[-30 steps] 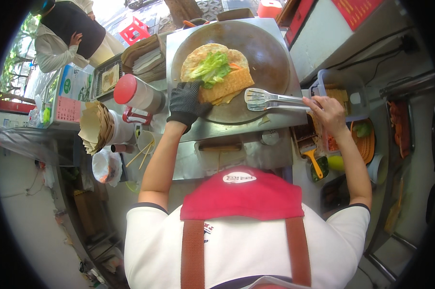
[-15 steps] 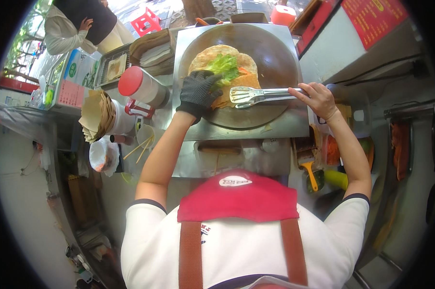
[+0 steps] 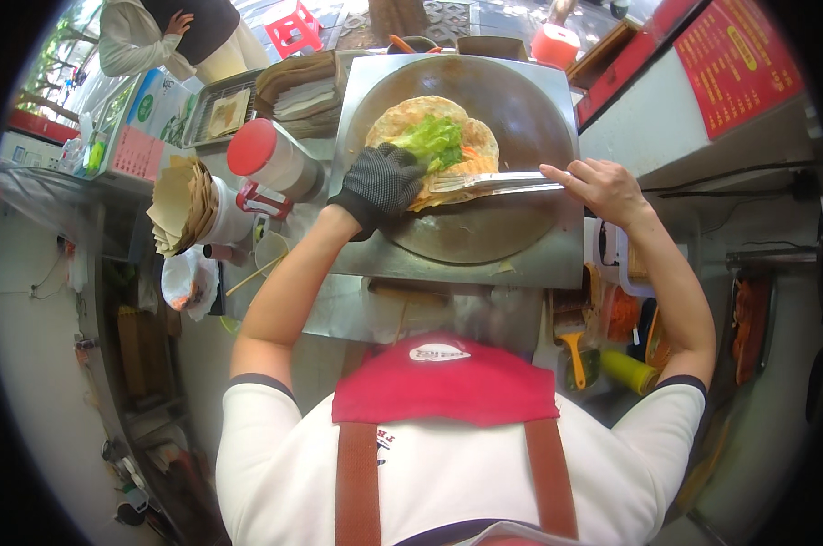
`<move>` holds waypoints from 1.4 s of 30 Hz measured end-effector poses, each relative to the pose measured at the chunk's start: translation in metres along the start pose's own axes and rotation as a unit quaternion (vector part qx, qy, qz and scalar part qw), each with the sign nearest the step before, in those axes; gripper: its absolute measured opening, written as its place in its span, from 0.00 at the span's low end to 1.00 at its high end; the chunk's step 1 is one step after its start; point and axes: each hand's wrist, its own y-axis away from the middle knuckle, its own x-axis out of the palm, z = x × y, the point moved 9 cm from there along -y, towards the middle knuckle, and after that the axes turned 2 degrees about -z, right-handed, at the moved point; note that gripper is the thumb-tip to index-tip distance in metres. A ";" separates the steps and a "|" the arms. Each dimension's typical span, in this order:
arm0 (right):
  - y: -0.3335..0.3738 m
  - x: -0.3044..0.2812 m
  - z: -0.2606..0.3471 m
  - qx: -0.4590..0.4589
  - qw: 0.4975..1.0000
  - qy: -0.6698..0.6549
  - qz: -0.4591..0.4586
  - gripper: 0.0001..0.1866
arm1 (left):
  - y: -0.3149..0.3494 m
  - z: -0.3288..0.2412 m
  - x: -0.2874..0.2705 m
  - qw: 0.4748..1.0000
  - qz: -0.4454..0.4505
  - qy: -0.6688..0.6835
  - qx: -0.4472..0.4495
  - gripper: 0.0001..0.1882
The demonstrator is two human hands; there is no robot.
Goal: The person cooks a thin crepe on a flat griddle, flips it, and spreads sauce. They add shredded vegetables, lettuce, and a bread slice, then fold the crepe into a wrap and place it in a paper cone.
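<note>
On the round griddle [image 3: 521,209] lies a browned flatbread [image 3: 402,114] topped with green lettuce [image 3: 437,136] and orange shreds. My left hand [image 3: 382,180], in a dark dotted glove, has its fingers curled over the flatbread's near left edge, beside the lettuce; the fingertips are partly hidden. In my bare right hand [image 3: 603,189] is a pair of metal tongs [image 3: 502,184], pointing left. The tips of the tongs lie against the near side of the flatbread, where its edge is folded up over the filling.
Left of the griddle stand a red-lidded container [image 3: 270,159], a bucket of brown paper bags [image 3: 186,205] and a wire tray [image 3: 220,114]. A yellow-handled brush [image 3: 574,350] and tubs of food sit at the near right. A person [image 3: 170,36] stands beyond the counter.
My right hand has turned the tongs more edge-on against the flatbread's near side. The near edge has folded further toward the lettuce. My left hand stays at the left edge. The whole view has shifted slightly.
</note>
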 end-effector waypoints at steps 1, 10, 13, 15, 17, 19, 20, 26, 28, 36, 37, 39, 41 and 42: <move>-0.004 -0.001 -0.003 0.006 1.000 -0.020 0.017 0.27 | 0.001 -0.002 -0.004 1.000 0.007 0.008 0.006 0.15; -0.043 -0.001 -0.034 0.077 0.960 -0.199 0.182 0.20 | -0.002 0.006 -0.008 0.996 0.051 0.046 0.051 0.16; -0.057 0.000 -0.043 0.082 0.938 -0.275 0.195 0.20 | -0.005 0.022 -0.008 0.996 0.045 0.076 0.010 0.14; -0.066 0.001 -0.049 0.097 0.919 -0.311 0.223 0.19 | -0.003 0.029 -0.009 0.997 0.001 0.082 -0.016 0.14; -0.069 0.014 -0.057 0.109 0.897 -0.343 0.256 0.20 | -0.004 0.032 -0.008 0.996 0.013 0.082 -0.037 0.16; -0.072 0.023 -0.064 0.120 0.876 -0.374 0.281 0.20 | -0.004 0.027 -0.024 0.996 -0.046 0.070 -0.031 0.17; -0.074 0.025 -0.066 0.123 0.866 -0.390 0.288 0.21 | -0.001 0.021 -0.039 0.992 -0.111 0.057 -0.016 0.17; -0.080 0.050 -0.079 0.160 0.815 -0.430 0.355 0.22 | 0.009 0.011 -0.043 0.983 -0.185 -0.017 0.013 0.17; -0.076 0.061 -0.083 0.194 0.768 -0.453 0.409 0.22 | 0.008 0.015 -0.037 0.980 -0.200 -0.024 0.001 0.15; -0.046 0.110 -0.084 0.243 0.658 -0.556 0.447 0.24 | -0.011 0.035 -0.017 0.977 -0.205 0.012 -0.057 0.07; -0.044 0.109 -0.082 0.242 0.643 -0.580 0.438 0.24 | -0.012 0.036 -0.015 0.977 -0.205 0.012 -0.058 0.07; -0.041 0.093 -0.085 0.238 0.675 -0.558 0.420 0.24 | -0.012 0.038 -0.013 0.977 -0.203 0.015 -0.060 0.08; -0.042 0.073 -0.090 0.231 0.703 -0.553 0.383 0.23 | -0.007 0.039 -0.012 0.976 -0.205 0.006 -0.071 0.08; -0.035 0.063 -0.098 0.249 0.708 -0.547 0.370 0.23 | -0.007 0.038 -0.012 0.976 -0.207 0.004 -0.070 0.08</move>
